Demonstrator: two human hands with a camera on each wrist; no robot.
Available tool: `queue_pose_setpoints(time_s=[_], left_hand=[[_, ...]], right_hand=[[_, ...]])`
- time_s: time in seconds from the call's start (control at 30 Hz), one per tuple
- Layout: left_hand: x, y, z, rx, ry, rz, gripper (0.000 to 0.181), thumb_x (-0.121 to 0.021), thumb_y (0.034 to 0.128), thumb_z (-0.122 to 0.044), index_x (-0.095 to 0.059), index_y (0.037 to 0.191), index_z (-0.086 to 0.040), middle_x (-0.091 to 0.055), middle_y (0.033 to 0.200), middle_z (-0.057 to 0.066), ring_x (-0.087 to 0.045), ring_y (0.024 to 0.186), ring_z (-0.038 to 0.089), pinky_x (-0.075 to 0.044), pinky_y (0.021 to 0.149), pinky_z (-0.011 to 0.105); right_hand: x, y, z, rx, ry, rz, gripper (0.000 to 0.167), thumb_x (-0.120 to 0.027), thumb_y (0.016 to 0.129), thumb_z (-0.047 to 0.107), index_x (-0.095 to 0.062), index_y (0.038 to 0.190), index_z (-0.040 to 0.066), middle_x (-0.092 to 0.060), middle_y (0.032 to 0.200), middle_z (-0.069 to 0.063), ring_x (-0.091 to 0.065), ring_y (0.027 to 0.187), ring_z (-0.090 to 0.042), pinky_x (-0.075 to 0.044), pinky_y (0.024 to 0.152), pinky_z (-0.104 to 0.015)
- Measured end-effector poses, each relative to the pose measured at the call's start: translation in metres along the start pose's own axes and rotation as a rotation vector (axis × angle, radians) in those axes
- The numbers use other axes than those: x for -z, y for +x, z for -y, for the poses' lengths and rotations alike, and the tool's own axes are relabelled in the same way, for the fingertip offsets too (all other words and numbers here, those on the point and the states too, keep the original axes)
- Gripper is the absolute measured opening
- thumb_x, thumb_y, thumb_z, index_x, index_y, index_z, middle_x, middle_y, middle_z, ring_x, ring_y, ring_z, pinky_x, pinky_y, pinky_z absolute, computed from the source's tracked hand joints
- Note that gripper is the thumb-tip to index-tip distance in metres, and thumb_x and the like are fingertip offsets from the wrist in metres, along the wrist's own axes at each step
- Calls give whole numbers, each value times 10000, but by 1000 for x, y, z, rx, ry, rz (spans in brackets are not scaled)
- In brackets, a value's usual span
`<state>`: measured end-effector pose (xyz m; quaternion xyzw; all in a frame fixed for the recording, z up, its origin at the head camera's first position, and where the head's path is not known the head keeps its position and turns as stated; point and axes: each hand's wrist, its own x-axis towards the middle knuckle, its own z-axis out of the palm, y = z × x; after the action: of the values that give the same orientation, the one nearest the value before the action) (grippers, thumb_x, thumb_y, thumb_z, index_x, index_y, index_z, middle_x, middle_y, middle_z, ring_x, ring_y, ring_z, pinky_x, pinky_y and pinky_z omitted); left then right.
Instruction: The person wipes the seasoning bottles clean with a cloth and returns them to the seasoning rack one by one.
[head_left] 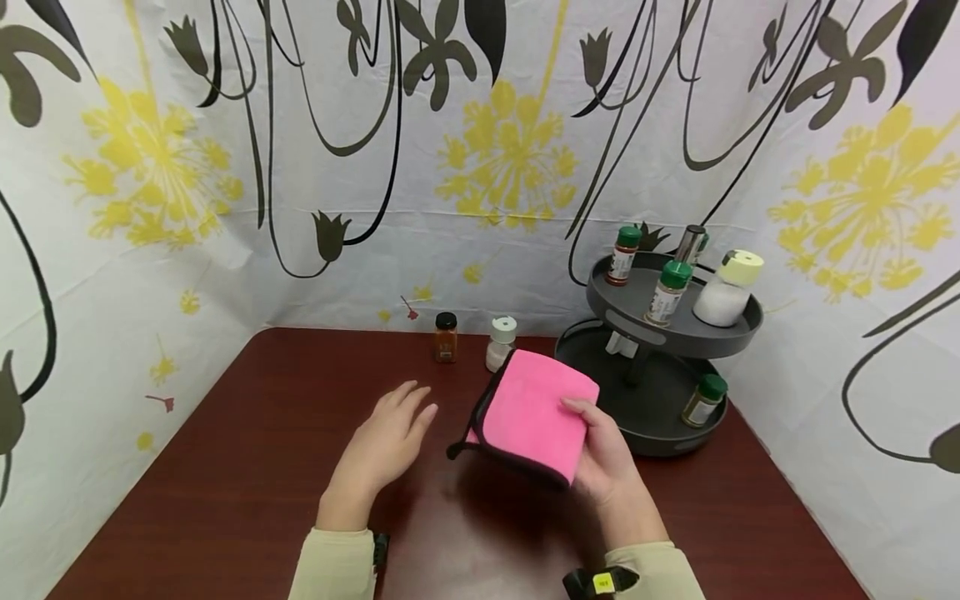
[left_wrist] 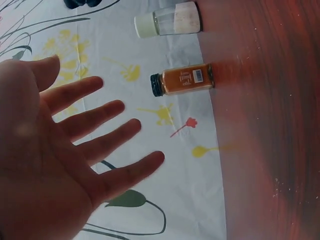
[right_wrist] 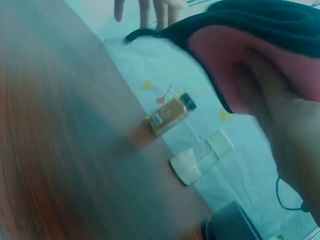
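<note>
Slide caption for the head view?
Right hand grips a folded pink cloth above the table, empty left hand beside it.

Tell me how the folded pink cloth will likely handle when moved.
The pink cloth is probably soft and bendable, since its layers curve at the fold and a corner sticks out. Folded, it may have some body, as its top lies fairly flat. It seems light: the right hand alone holds it above the table.

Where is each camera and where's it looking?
Head: worn there, facing forward and down at the left hand, right hand and table.
Left wrist: worn there, facing the orange jar and white jar; palm shows.
Right wrist: worn there, facing both jars; both hands partly show, right holding pink cloth.
Wrist views share both jars.
</note>
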<state>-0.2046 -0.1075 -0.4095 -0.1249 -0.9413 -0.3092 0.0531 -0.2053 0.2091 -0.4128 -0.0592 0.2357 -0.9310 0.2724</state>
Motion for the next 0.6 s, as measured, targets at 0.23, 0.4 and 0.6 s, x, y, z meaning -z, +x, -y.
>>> queue_pose_setpoints(time_s=[0.23, 0.4, 0.6], left_hand=[[4, 1, -4, -75, -137, -143, 517, -466, 1148, -378, -471, 1603, -134, -375, 1719, 104, -364, 1588, 383, -377, 1225, 651], [6, 4, -9, -87, -210, -194, 517, -491, 1137, -401, -489, 1592, -155, -417, 1695, 79, -397, 1576, 361, -374, 1230, 648], [2, 11, -9, -29, -242, -179, 513, -539, 1119, -391, -497, 1583, -177, -432, 1681, 72, -429, 1558, 350, -402, 1216, 635]], right_hand=[[9, -5, 6, 151, 0, -34, 435, -388, 1145, 125, -168, 1516, 182, -652, 1390, -81, -687, 1293, -224, -588, 1058, -437], [11, -6, 10, 215, -3, -58, 393, -366, 1147, 115, -231, 1510, 178, -642, 1397, -69, -674, 1307, -218, -575, 1082, -452], [12, -10, 12, 250, -23, -82, 447, -371, 1141, 100, -195, 1541, 196, -633, 1420, -53, -670, 1319, -216, -578, 1079, -452]])
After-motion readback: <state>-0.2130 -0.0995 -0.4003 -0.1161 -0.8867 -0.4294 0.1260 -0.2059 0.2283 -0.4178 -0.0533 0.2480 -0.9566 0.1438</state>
